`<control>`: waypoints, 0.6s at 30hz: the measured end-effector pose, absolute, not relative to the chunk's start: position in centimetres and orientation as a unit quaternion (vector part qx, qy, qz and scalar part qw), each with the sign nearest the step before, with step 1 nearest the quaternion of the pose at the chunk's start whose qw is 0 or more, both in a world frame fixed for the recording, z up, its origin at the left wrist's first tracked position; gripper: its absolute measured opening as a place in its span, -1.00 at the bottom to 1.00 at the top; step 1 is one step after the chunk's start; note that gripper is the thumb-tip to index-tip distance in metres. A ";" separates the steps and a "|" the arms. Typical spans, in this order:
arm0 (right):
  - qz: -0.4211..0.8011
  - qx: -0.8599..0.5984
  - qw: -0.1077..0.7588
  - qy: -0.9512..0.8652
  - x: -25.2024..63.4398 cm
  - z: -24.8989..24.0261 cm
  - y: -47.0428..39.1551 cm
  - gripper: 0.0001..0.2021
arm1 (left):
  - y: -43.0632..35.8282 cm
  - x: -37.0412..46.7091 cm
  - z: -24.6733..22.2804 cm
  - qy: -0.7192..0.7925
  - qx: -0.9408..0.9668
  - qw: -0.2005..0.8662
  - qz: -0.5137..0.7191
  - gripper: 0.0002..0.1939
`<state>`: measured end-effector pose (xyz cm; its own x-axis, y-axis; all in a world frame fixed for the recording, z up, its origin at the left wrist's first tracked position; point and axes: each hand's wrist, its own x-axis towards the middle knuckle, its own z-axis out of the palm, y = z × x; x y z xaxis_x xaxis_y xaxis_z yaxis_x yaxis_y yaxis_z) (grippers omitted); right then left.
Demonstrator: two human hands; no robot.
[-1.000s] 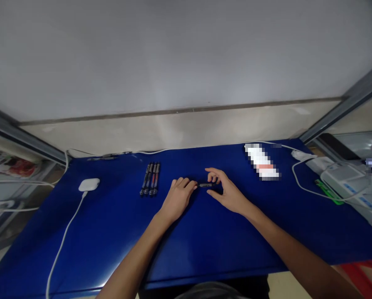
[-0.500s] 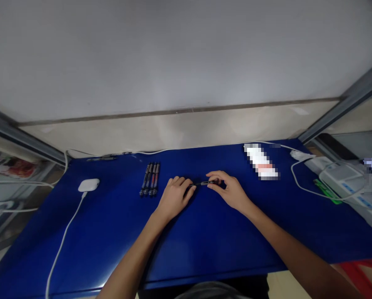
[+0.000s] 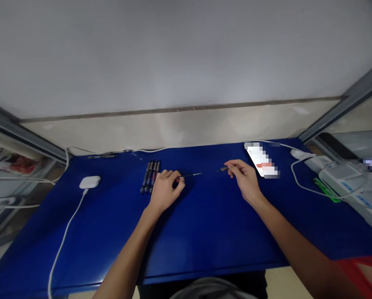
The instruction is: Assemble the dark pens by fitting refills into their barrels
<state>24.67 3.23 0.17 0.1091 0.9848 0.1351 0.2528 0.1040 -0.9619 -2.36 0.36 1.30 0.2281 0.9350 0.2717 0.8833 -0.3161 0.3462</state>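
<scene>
My left hand pinches a thin pen refill, whose tip points right over the blue table. To the right, my right hand is closed on a dark pen part that points left. A gap separates the refill from the pen part. Several dark pens lie side by side just left of my left hand, which partly covers the rightmost one.
A white earbud case with a cable sits at the left. Thin dark pens lie by the wall. At the right are a phone, a green object and a white power strip.
My hands have moved apart, the left one leftward and the right one rightward. The refill and the dark pen part, in one line between my hands before, are now separated.
</scene>
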 end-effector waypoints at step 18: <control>0.297 -0.452 0.312 -0.781 23.2 0.6 2.1 -0.76 | -0.3 -1.0 1.0 0.570 0.789 0.045 0.226 -0.64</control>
